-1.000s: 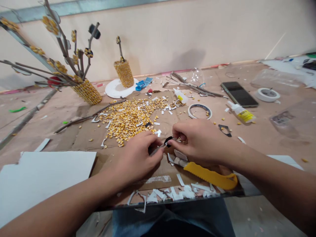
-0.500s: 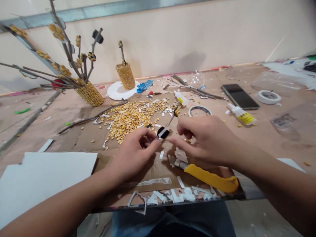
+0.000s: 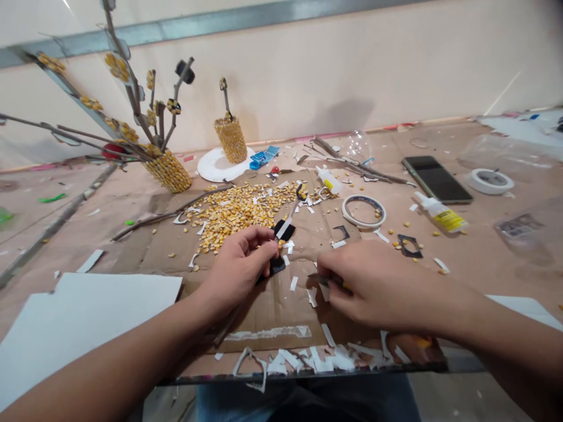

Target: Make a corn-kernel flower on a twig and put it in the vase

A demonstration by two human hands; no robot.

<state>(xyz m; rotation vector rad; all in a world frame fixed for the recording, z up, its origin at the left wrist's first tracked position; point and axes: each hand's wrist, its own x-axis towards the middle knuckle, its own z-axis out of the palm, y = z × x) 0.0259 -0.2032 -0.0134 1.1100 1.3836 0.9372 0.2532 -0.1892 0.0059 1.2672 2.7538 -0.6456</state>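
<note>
My left hand (image 3: 244, 261) is closed around a thin twig, pinching it between thumb and fingers above the cardboard. A black piece (image 3: 285, 230) with a white strip along it sits on the twig just past my fingertips, and a small dark and yellow tip shows at its far end. Another black piece (image 3: 276, 266) shows under my fingers. My right hand (image 3: 360, 281) is wrapped around a utility knife, whose dark blade (image 3: 317, 278) sticks out to the left. Most of its yellow handle (image 3: 422, 341) is hidden by my hand. The two hands are apart.
Corn kernels (image 3: 237, 214) lie heaped on cardboard behind my hands. Corn-covered pots (image 3: 169, 170) with twigs stand at the back. A tape roll (image 3: 364, 212), glue bottle (image 3: 442, 214) and phone (image 3: 435, 179) lie right. White board (image 3: 88, 328) lies left; paper scraps (image 3: 325, 358) line the front edge.
My right hand has come down and taken hold of the utility knife that lay on the cardboard. My left hand keeps the twig, now tilted more upright. The view has shifted slightly.
</note>
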